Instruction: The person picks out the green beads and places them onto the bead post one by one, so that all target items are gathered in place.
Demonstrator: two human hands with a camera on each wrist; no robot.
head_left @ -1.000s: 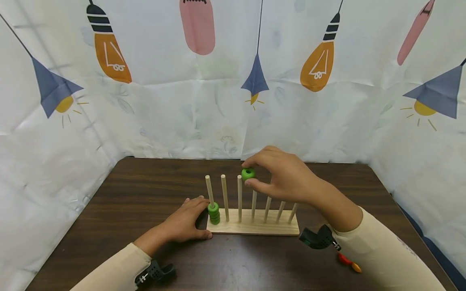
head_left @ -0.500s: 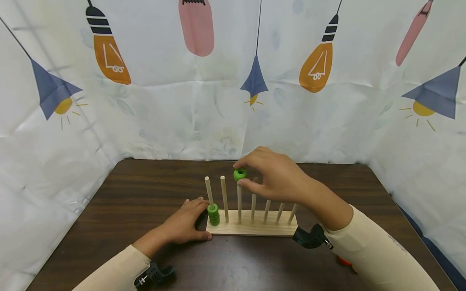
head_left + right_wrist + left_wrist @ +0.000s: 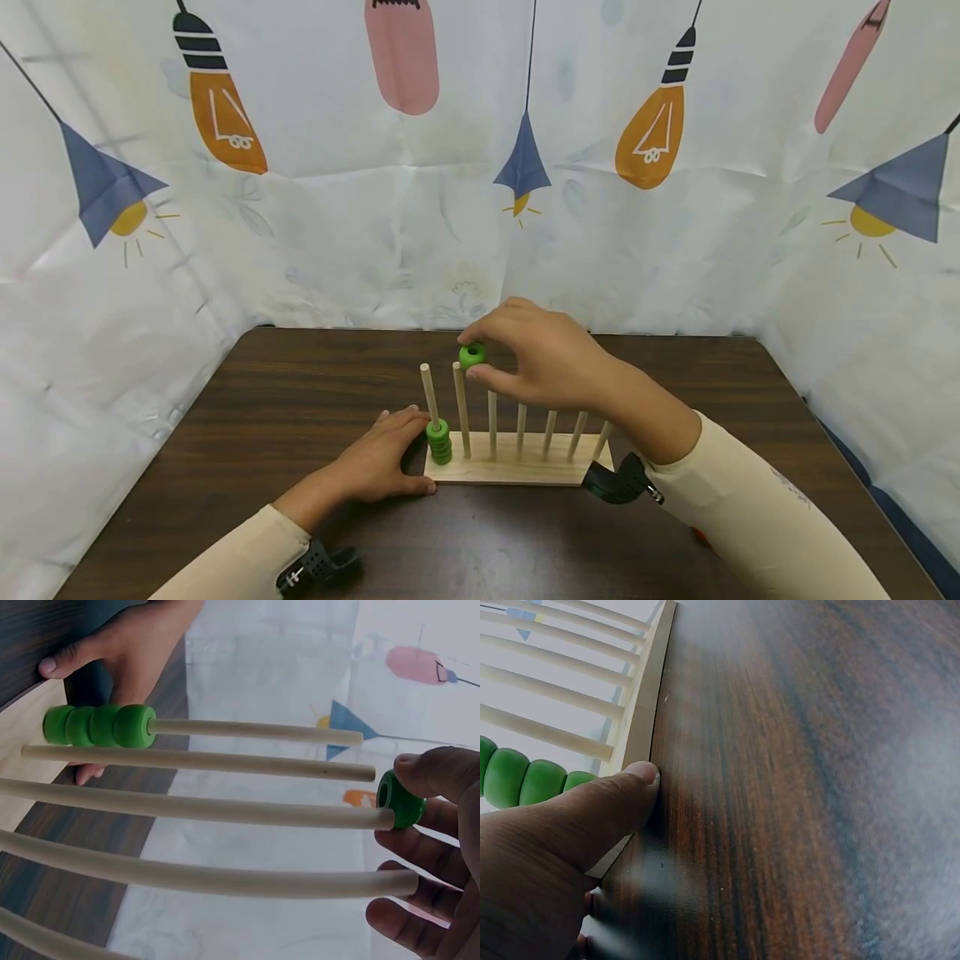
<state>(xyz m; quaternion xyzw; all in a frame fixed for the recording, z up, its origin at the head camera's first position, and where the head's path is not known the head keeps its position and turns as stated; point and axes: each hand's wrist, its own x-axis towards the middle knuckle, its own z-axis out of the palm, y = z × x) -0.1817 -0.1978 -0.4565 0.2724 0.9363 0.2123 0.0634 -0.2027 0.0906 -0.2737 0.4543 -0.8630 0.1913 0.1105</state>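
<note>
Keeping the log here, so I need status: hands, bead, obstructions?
Right hand pinching green bead aloft, unthreaded. Left hand holding wooden base at left end. Four green beads on leftmost peg. Bare second peg between bead and stack.

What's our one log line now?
left hand: holds wooden base; right hand: pinches green bead near peg tops; bead stack: on end peg

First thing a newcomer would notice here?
Likely the green bead pinched by the right grip, near the tops of the pegs. Next, four stacked green beads on the leftmost peg, beside the left grip. Behind the table, big orange bulbs printed on white cloth.
</note>
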